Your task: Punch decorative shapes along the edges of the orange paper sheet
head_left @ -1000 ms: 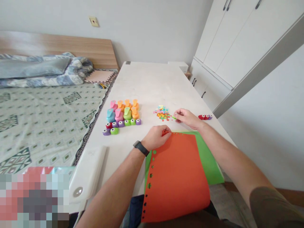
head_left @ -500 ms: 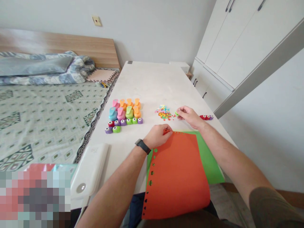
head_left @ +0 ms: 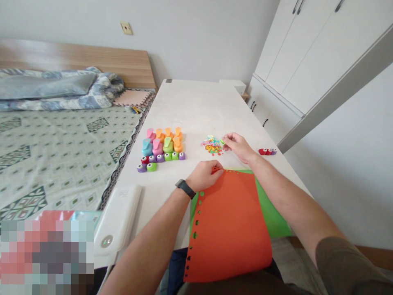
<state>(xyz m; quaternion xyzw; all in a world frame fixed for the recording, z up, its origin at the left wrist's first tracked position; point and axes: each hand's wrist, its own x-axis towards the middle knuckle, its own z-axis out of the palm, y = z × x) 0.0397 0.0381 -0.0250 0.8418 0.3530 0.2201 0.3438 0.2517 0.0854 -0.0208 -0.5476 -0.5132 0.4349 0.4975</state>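
Observation:
My left hand (head_left: pixel 205 175) is closed on the top left corner of an orange paper sheet (head_left: pixel 229 223) with shapes punched along its left edge. That sheet lies over a green sheet (head_left: pixel 270 211) and hangs off the table's near edge. My right hand (head_left: pixel 238 146) pinches a small green paper cut-out (head_left: pixel 222 141) just right of a pile of coloured paper cut-outs (head_left: pixel 211 145).
A cluster of coloured craft punches (head_left: pixel 162 148) stands left of the pile. Two small punches, red and purple (head_left: pixel 266 151), sit near the white table's (head_left: pixel 196 106) right edge. A white device (head_left: pixel 118 219) lies at the near left corner. A bed (head_left: pixel 58 139) is to the left.
My right hand has moved left toward the pile of cut-outs, still pinching the green piece. My left hand stays on the orange sheet's corner.

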